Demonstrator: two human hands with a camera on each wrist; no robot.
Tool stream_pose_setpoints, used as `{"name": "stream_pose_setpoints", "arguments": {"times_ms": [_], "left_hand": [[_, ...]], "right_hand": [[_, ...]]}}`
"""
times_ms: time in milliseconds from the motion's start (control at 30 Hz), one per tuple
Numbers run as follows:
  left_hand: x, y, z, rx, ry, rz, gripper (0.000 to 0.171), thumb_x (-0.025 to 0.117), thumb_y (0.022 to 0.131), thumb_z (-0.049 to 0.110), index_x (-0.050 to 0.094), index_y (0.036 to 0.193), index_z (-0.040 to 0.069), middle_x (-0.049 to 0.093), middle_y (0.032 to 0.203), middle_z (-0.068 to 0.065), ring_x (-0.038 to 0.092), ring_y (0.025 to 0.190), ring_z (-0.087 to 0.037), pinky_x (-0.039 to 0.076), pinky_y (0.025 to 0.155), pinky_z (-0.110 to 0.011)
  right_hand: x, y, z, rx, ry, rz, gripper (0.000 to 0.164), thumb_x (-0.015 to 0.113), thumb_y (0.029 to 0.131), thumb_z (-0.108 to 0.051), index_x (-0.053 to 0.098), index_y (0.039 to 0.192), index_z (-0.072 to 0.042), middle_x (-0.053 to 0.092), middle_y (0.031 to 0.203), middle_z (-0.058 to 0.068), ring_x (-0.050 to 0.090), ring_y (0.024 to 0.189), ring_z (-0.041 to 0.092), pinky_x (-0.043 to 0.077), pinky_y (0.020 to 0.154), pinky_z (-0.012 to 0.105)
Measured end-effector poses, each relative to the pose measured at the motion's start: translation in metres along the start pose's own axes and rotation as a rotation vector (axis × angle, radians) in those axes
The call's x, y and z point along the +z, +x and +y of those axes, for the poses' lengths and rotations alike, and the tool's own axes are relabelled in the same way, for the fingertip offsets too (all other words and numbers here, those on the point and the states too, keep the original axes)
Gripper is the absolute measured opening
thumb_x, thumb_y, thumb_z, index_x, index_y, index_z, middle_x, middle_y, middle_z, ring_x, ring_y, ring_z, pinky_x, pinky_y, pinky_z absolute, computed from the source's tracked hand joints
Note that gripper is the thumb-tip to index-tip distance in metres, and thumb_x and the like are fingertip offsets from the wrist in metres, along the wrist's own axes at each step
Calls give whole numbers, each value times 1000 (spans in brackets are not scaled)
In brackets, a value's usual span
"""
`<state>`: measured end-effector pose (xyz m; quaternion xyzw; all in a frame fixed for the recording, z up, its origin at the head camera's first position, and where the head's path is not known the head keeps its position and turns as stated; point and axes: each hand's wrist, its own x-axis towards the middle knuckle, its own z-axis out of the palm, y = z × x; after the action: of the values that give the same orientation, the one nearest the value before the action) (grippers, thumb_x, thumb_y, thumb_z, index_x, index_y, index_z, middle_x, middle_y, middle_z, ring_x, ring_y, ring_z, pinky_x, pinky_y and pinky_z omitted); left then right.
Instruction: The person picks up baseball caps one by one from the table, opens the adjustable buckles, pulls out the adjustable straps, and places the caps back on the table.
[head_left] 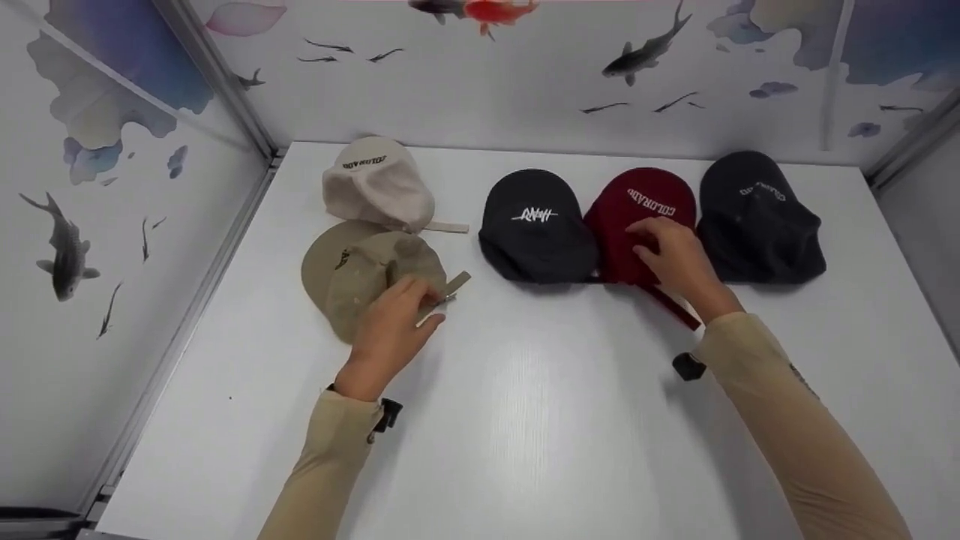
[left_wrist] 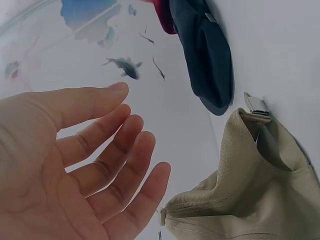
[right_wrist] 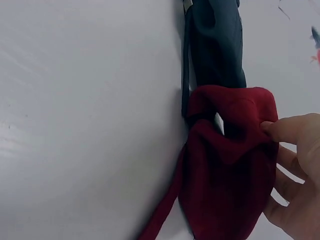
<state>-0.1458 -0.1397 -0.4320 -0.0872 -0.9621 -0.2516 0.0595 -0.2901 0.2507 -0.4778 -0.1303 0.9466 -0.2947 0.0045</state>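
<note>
My left hand (head_left: 390, 330) is over the back of a khaki baseball cap (head_left: 341, 281). In the left wrist view its fingers are loosely bent and hold nothing, with the khaki cap's strap opening (left_wrist: 275, 145) beside them. My right hand (head_left: 681, 259) is at the crown of a red baseball cap (head_left: 611, 225) lettered COLORADO. The right wrist view shows the thumb (right_wrist: 277, 131) pressed into the red cloth (right_wrist: 225, 190), the other fingers on the far side with their tips hidden, so the hand pinches the crown. The cap's loose strap (head_left: 675, 307) trails toward me.
A cream cap (head_left: 382, 184) lies behind the khaki one, near the back of the white table (head_left: 517, 420). A black cap (head_left: 532, 240) with white lettering adjoins the red cap's left side, a dark cap (head_left: 757, 232) its right. Patterned panels (head_left: 480, 97) rise behind and left.
</note>
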Motion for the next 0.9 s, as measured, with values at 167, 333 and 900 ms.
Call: {"name": "stream_pose_setpoints", "arguments": {"times_ms": [167, 333, 900], "left_hand": [[4, 1, 1, 24, -9, 11, 20, 77, 87, 15, 65, 103, 10, 65, 103, -7, 66, 97, -21, 56, 85, -38], [8, 3, 4, 33, -15, 1, 21, 77, 88, 15, 66, 105, 10, 65, 102, -7, 65, 95, -21, 56, 82, -37], [19, 8, 17, 111, -19, -32, 22, 76, 88, 14, 65, 107, 11, 67, 105, -7, 68, 95, -22, 57, 79, -34]], "right_hand": [[-2, -1, -1, 8, 3, 6, 27, 61, 97, -3, 64, 124, -3, 62, 128, 21, 56, 121, 36, 45, 105, 54], [-7, -2, -4, 11, 14, 16, 25, 60, 98, -4, 64, 122, -4, 63, 127, 19, 56, 120, 35, 45, 105, 54], [-25, -13, -4, 7, 53, 60, 24, 60, 97, -2, 65, 120, -4, 64, 122, 19, 58, 115, 35, 48, 101, 55]]}}
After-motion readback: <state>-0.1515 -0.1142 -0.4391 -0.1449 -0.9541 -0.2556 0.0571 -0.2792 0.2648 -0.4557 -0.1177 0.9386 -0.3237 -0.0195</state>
